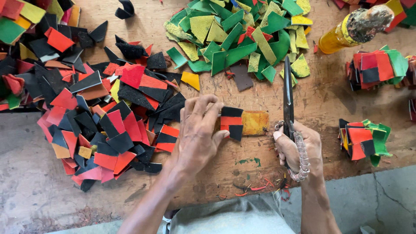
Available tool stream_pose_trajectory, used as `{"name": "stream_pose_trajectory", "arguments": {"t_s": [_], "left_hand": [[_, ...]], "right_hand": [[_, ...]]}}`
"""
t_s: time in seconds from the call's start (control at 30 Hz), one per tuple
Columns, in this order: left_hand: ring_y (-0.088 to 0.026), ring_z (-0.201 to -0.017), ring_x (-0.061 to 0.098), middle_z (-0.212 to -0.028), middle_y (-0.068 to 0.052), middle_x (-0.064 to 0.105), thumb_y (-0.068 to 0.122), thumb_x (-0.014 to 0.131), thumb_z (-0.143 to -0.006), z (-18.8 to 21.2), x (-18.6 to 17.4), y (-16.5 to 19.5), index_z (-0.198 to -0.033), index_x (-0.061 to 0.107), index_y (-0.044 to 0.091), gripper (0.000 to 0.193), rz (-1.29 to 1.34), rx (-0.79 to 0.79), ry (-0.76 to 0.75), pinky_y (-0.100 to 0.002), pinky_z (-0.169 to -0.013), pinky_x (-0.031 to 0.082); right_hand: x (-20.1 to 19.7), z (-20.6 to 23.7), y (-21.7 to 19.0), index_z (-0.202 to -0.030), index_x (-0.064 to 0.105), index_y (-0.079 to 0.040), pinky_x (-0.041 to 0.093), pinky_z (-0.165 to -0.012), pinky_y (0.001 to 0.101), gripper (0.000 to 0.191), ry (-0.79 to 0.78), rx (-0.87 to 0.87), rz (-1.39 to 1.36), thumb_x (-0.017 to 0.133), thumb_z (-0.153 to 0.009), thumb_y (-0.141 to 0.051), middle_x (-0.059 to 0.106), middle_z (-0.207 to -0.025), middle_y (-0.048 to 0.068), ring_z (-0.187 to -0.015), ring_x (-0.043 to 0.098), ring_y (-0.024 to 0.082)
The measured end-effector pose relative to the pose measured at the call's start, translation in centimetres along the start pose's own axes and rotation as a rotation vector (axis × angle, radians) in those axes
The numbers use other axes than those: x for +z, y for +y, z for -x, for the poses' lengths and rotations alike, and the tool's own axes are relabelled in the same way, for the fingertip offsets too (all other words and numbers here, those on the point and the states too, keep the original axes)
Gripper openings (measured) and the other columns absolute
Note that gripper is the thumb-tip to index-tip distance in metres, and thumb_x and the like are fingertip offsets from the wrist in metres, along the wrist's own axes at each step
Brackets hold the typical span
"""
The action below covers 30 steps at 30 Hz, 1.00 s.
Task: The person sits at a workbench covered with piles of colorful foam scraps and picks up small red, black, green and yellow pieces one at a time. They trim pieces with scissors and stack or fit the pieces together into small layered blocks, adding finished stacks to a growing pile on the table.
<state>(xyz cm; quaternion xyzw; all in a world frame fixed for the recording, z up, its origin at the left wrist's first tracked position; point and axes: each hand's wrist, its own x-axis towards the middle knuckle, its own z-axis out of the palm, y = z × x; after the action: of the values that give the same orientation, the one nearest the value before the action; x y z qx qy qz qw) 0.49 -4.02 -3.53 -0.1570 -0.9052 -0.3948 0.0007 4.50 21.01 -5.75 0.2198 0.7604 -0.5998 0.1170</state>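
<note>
Left hand: my left hand (pixel 200 132) lies flat, fingers spread, pressing on the patchwork piece (pixel 242 123); the grip is open, nothing clasped.
Right hand: my right hand (pixel 298 147) has its grip closed round the wrapped handle of the scissors (pixel 288 97), blades together, pointing away from me.
Patchwork piece: black, red and yellow patches joined flat, lying on the wooden desk (pixel 329 99) between my two hands, its left end under my fingertips.
Left of it: large heap of red and black scraps (pixel 99 108), touching my left hand's side.
Above it: heap of green and yellow scraps (pixel 242 39).
Right side: two stacks of mixed pieces (pixel 364 138), well apart from the scissors.
Far corner: yellow bottle (pixel 342 34), lying tilted.
</note>
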Motion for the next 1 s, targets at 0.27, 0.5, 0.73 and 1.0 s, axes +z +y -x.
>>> {"name": "stream_pose_trajectory", "arguments": {"t_s": [0.27, 0.5, 0.73, 1.0], "left_hand": [[-0.019, -0.089, 0.065, -0.095, -0.007, 0.063, -0.013, 0.071, -0.081, 0.9, -1.2, 0.8, -0.112, 0.076, 0.012, 0.041, 0.439, 0.075, -0.047, -0.031, -0.074, 0.053], [-0.015, -0.097, 0.071, -0.109, -0.008, 0.072, -0.011, 0.07, -0.083, 0.1, -2.9, 1.4, -0.121, 0.071, 0.005, 0.041, 0.541, -0.017, 0.072, -0.028, -0.087, 0.056], [-0.009, -0.097, 0.067, -0.114, -0.01, 0.073, -0.009, 0.076, -0.097, -1.3, -1.7, 1.4, -0.119, 0.076, -0.001, 0.023, 0.844, -0.113, 0.299, -0.022, -0.084, 0.057], [-0.012, -0.112, 0.067, -0.121, -0.007, 0.063, -0.014, 0.074, -0.095, -3.1, -1.7, 2.2, -0.118, 0.069, -0.004, 0.026, 1.026, 0.073, 0.422, -0.026, -0.104, 0.058]], "right_hand": [[0.1, -0.3, 0.1, -0.087, 0.065, -0.003, 0.042, -0.037, 0.0242, 0.007, 0.011, -0.044, 0.033, 0.068, -0.089, -0.009, 0.055, -0.058, -0.001, -0.043, 0.051, 0.006], [1.0, 1.0, 0.2, -0.083, 0.065, -0.001, 0.036, -0.035, 0.0232, 0.011, -0.004, -0.107, -0.008, 0.072, -0.089, -0.007, 0.054, -0.055, -0.001, -0.041, 0.048, 0.006], [2.5, 2.0, -1.0, -0.088, 0.061, -0.003, 0.049, -0.054, 0.0261, 0.019, -0.261, -0.149, -0.078, 0.064, -0.084, -0.021, 0.058, -0.073, 0.001, -0.059, 0.059, 0.009], [5.1, 2.3, -3.3, -0.092, 0.058, -0.005, 0.053, -0.059, 0.0299, 0.026, -0.409, -0.121, 0.047, 0.065, -0.081, -0.028, 0.055, -0.076, 0.001, -0.065, 0.057, 0.012]]}}
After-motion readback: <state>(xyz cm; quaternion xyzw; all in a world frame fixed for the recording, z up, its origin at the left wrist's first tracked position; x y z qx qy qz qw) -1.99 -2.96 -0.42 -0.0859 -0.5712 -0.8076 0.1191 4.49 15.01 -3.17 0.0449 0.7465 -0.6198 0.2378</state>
